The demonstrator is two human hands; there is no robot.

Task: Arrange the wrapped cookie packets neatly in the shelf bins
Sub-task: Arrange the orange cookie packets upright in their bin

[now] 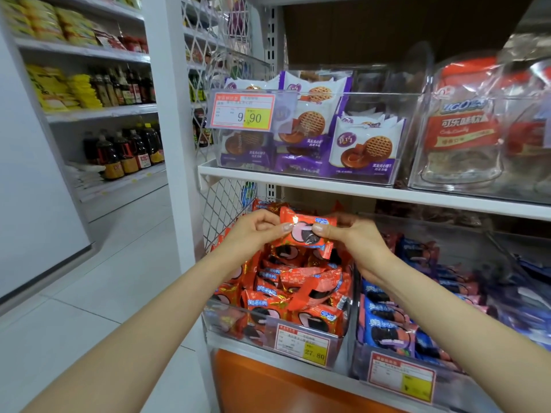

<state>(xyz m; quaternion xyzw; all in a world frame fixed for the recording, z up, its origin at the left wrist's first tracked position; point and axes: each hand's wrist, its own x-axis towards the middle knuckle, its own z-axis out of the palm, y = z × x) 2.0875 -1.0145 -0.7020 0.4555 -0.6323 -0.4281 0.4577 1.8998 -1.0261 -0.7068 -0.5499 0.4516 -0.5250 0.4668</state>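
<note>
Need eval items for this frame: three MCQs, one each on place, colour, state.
1. Where is the held packet?
A. over the red bin
B. on the floor
C. in the purple bin

2. Packets in the next bin, to the right, are:
A. green
B. blue
C. yellow

3. Grip on the held packet:
A. none, it lies loose
B. one hand only
C. both hands pinch it

Answers:
1 A: it is held above the heap of red packets on the lower shelf.
2 B: blue wrappers fill that bin.
3 C: the left hand and right hand each pinch one end.
</note>
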